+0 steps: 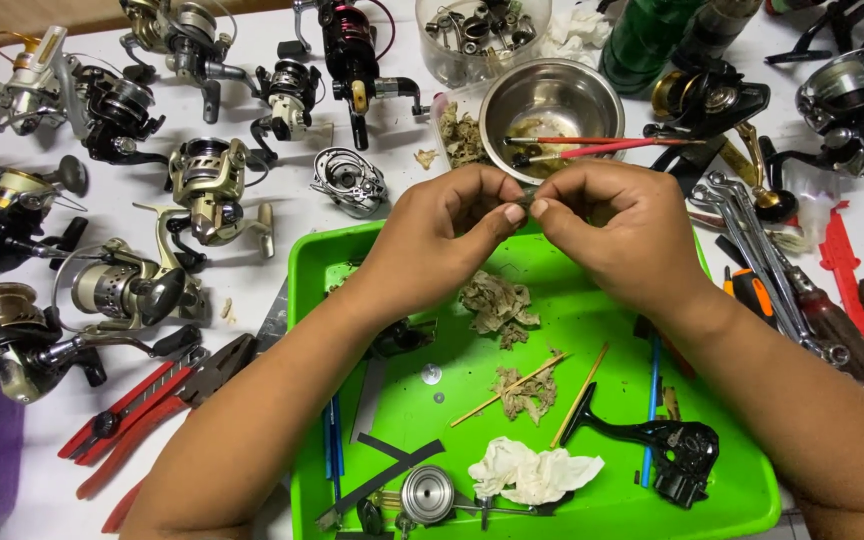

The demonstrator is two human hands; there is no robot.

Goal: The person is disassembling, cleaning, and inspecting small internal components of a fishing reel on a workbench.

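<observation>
Both hands, left hand (pixel 447 235) and right hand (pixel 612 225), are pinching a small dark part (pixel 525 198) in clenched fingers above the green tray (pixel 592 330); a steady grip seems advisable.

I've got one view only, head cam, so no 2nd view shares any of the scene. It sits above the white worktable (pixel 282 215) and looks steeply down and fwd, close in. Both forearms enter from the bottom edge; left hand (pixel 432 245) and right hand (pixel 617 235) meet approx. centre frame, over the bright green plastic tray (pixel 602 330). Table fills the frame edge to edge; far side runs off the top.
</observation>
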